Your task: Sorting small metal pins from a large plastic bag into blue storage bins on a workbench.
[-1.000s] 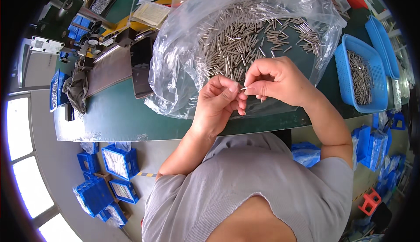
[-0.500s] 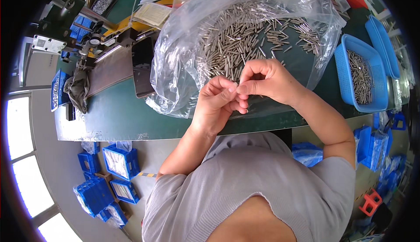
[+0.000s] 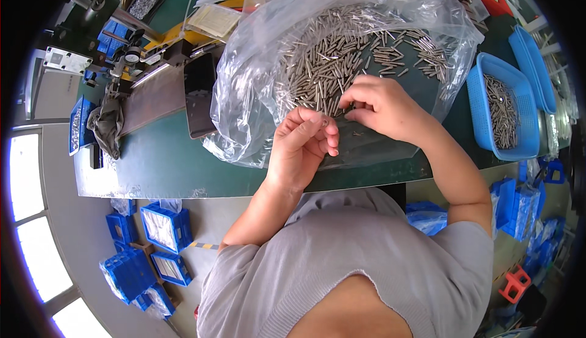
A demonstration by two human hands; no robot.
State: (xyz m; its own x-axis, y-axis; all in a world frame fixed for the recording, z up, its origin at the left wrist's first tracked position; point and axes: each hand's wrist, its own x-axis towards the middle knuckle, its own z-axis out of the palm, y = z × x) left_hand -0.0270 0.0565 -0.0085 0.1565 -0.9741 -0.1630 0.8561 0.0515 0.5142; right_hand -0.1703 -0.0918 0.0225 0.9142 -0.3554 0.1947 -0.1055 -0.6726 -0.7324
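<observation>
Several small silvery metal pins (image 3: pixel 326 72) lie in a loose heap on a sheet of clear plastic bag (image 3: pixel 244 87), spread over the green table (image 3: pixel 165 161). At the heap's near edge, my left hand (image 3: pixel 303 142) is closed, its thumb and forefinger pinched on something tiny that I cannot make out. Just to its right and apart from it, my right hand (image 3: pixel 387 107) has its fingers curled at the pins' near edge. The tips of the right fingers are bent together, and what is between them is hidden.
A blue basket (image 3: pixel 531 130) of metal pins stands at the right, beside another blue basket (image 3: pixel 533 63). To the left are a dark tablet-like panel (image 3: pixel 200 90), a bench fixture with a dial gauge (image 3: pixel 132 56) and a grey cloth (image 3: pixel 107 124). Blue crates (image 3: pixel 165 225) stand on the floor.
My right hand has parted from the left and moved slightly right, its fingers now at the pins' edge. The left hand stays nearly in place, still pinched.
</observation>
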